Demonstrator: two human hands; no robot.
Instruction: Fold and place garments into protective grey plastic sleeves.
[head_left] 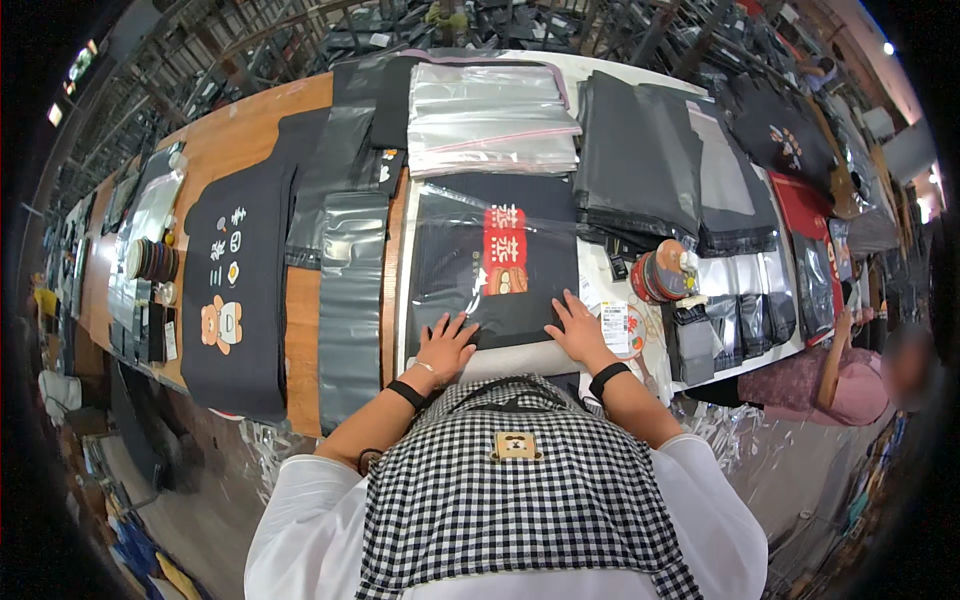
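Note:
In front of me lies a folded dark printed cloth (440, 250) with a red and white design, partly under shiny clear plastic. My left hand (446, 345) rests palm down near its lower left corner, fingers spread. Toward the lower right corner, my right hand (580, 330) lies flat as well, fingers apart. A pale grey strip (515, 361) shows between the hands at the near edge. Just beyond the cloth is a stack of clear plastic bags (490, 115).
To the left are grey plastic mailing bags (350, 300) and a dark apron-shaped cloth (235, 310) with a bear print. Dark bags (640, 150), tape rolls (660, 275) and a label sheet (615, 328) lie right. A person in pink (825, 385) stands at the right.

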